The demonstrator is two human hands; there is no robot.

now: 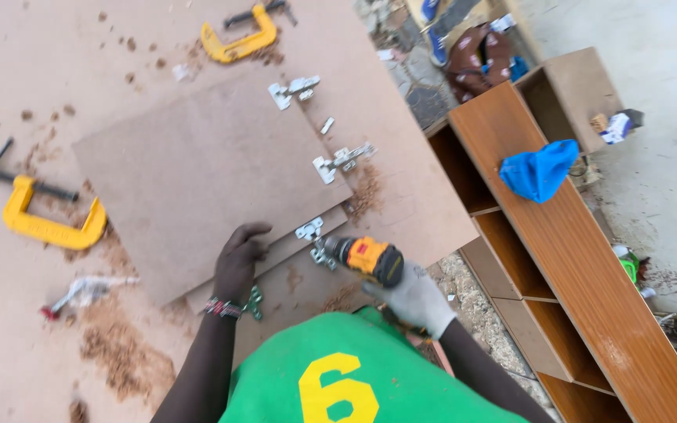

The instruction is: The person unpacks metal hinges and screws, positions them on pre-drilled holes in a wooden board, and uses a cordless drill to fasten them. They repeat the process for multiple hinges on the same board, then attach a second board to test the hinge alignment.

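- Brown board (197, 172) is lying on the bench (25, 47), stacked over another panel.
- Left hand (238, 262) is pressing flat on the board's near edge, fingers spread and holding nothing.
- Right hand (417, 300), gloved, is gripping the drill (366, 258), its tip touching a hinge (313, 235) at the board's corner.

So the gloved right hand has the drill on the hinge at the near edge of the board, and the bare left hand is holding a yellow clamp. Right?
Not quite. In the head view the left hand holds no clamp; it presses flat on the board. Both yellow clamps lie untouched on the bench. The gloved right hand does hold the drill on the near-edge hinge.
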